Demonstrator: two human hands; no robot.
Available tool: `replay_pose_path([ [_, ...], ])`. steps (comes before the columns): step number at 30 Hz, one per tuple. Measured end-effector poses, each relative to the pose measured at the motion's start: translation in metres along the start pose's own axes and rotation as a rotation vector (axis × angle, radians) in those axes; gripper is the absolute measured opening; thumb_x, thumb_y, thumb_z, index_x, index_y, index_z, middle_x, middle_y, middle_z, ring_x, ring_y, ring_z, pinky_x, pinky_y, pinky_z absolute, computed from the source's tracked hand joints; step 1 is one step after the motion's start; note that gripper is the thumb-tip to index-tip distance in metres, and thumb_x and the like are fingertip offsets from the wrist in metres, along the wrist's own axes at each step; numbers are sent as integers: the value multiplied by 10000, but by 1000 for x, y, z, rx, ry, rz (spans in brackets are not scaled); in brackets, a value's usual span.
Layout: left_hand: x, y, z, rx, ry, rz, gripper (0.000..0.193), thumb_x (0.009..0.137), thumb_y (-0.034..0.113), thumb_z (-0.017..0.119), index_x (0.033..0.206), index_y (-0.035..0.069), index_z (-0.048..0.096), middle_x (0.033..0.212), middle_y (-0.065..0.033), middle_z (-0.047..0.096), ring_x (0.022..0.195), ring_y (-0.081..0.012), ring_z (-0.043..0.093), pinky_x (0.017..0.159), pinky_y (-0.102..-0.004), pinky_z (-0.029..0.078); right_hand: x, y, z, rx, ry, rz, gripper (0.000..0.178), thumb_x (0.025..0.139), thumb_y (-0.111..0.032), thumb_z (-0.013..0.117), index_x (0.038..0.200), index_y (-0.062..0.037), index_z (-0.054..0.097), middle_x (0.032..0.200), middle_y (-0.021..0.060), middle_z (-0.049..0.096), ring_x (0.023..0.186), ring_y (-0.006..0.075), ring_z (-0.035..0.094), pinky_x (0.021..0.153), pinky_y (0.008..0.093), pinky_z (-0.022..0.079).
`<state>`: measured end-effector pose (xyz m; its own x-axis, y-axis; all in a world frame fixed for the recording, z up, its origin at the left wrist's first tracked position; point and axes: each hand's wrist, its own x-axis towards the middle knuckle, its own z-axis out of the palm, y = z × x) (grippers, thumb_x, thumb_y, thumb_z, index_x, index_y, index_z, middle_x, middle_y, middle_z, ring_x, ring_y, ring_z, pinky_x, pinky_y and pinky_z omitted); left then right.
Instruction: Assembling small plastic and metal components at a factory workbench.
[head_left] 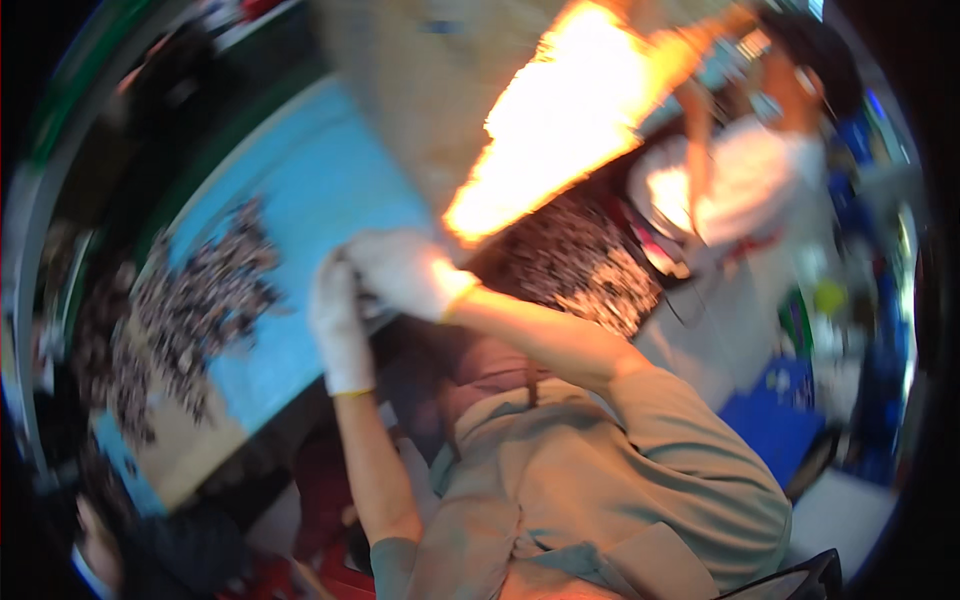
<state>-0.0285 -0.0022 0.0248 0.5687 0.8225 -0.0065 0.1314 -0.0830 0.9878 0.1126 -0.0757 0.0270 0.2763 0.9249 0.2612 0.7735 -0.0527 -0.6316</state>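
Observation:
Both of my hands wear white gloves and meet in front of me, at the near right edge of a light-blue tabletop point(330, 150). My left hand point(342, 325) points upward, its fingers bent in against the other glove. My right hand point(408, 272) reaches across from the right, closed, with its fingertips at the left glove. Something small and dark may be between them, but blur hides what it is. A pile of small dark pieces point(215, 290) lies on the tabletop to the left of my hands.
A blindingly bright orange-white glow point(560, 120) slants just beyond my right hand. Another heap of small dark pieces point(575, 260) lies beneath it. A person in a white top point(750, 180) is at the far right. A blue container point(775, 415) stands at the right.

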Motion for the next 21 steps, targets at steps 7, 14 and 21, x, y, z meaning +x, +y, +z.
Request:
replay_pose_path([
  [7, 15, 14, 35, 6, 17, -135, 430, 1076, 328, 684, 1335, -15, 695, 1064, -41, 740, 786, -57, 601, 662, -217, 465, -44, 9, -3, 234, 111, 347, 291, 1050, -253, 600, 1247, -43, 638, 934, 204, 740, 866, 389, 756, 735, 479, 604],
  [14, 22, 10, 23, -29, -20, -219, 341, 1077, 315, 701, 1207, 1, 725, 947, -2, 740, 770, -26, 604, 652, -188, 426, -263, 99, -109, -257, -178, 940, 369, 1004, -339, 573, 1172, -49, 729, 1291, 192, 725, 1134, 395, 716, 983, 493, 562],
  [21, 29, -4, 22, -89, -35, -240, 347, 1088, 281, 689, 1255, -23, 709, 980, -21, 738, 776, -29, 598, 657, -175, 418, -395, 155, -98, -320, -119, 1277, 670, 947, -431, 709, 1488, -73, 543, 1372, 286, 644, 1260, 452, 641, 1070, 505, 528],
])
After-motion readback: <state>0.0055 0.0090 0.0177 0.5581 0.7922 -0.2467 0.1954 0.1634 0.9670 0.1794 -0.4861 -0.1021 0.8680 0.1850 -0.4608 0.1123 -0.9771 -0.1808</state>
